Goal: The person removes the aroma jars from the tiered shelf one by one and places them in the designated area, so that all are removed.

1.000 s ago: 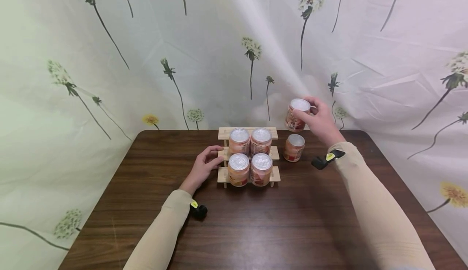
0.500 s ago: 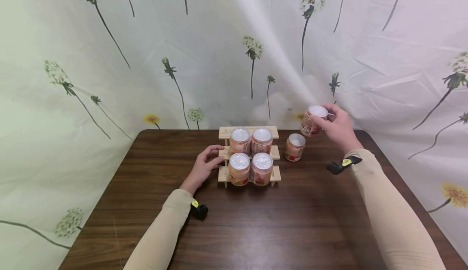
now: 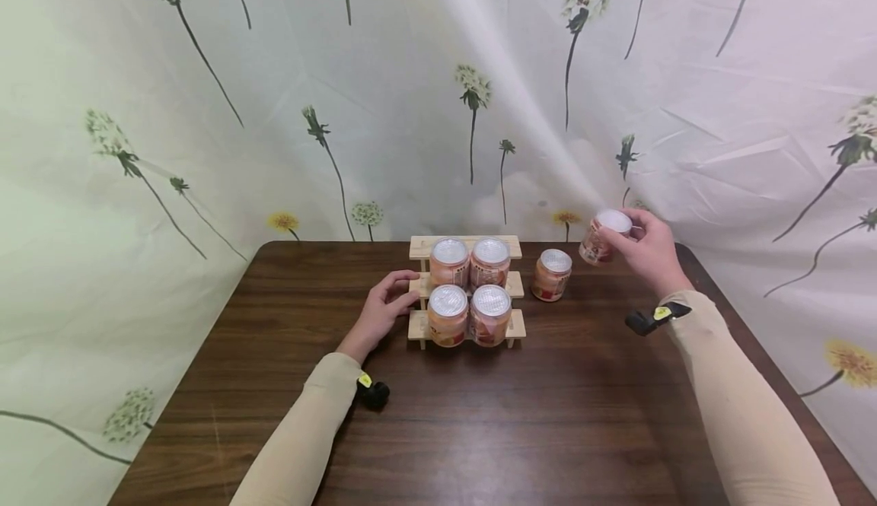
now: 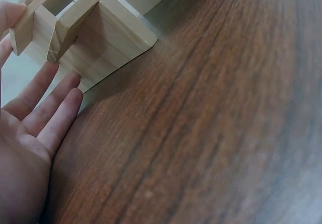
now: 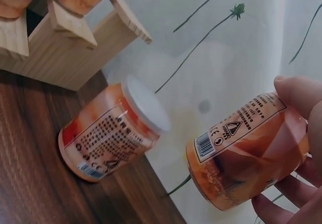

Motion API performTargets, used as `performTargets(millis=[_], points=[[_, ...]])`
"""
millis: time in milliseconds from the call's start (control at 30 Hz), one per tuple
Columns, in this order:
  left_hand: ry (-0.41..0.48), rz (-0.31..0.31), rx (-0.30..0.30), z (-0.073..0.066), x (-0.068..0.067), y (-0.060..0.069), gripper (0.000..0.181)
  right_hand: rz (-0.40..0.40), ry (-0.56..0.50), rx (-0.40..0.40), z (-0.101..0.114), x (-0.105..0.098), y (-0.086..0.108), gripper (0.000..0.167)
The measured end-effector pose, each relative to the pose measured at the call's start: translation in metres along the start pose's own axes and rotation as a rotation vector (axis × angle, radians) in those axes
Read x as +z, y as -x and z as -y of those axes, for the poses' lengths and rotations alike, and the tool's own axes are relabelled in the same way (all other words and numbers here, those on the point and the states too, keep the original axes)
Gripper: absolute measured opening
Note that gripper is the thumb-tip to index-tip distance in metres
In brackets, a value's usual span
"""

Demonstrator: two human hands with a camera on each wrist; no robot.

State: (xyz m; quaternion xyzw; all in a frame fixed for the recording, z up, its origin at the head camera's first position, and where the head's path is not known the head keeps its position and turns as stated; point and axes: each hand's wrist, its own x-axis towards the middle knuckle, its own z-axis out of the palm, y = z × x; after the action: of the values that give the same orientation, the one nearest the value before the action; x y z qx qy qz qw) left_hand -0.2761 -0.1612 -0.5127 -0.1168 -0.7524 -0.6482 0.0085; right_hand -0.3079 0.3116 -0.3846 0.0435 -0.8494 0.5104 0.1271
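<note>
In the head view my right hand [image 3: 654,253] holds an orange-labelled jar [image 3: 594,244] with a silvery lid, tilted, near the table's far right. The right wrist view shows the thumb on one side of this jar [image 5: 241,153] and fingers on the other. A matching jar [image 3: 550,281] stands upright on the table, between the held one and a stepped wooden rack [image 3: 418,329]. Several similar jars sit in pairs on the rack. My left hand [image 3: 379,312] is at the rack's left side; in the left wrist view its fairly straight fingers [image 4: 60,116] touch the wood.
A dark wood-grain table [image 3: 438,430] lies under everything. Close behind its far edge hangs a pale sheet [image 3: 411,110] printed with dandelions. Each wrist wears a small black camera.
My right hand has carried the jar to the right and downward, away from the standing jar. My left hand and the rack have stayed in place.
</note>
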Motion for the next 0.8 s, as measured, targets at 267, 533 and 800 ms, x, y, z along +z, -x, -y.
performTargets(millis=[267,533,800], points=[[0.004,0.002,0.007,-0.001,0.000,0.001,0.036,-0.014,0.069,-0.011,-0.018,0.003,0.009,0.061],[0.015,-0.001,0.008,0.000,0.001,0.001,0.036,0.010,0.088,0.030,-0.037,0.015,0.020,0.061],[0.012,-0.001,0.018,0.000,0.000,0.002,0.035,0.043,0.037,0.090,-0.054,0.028,0.025,0.068]])
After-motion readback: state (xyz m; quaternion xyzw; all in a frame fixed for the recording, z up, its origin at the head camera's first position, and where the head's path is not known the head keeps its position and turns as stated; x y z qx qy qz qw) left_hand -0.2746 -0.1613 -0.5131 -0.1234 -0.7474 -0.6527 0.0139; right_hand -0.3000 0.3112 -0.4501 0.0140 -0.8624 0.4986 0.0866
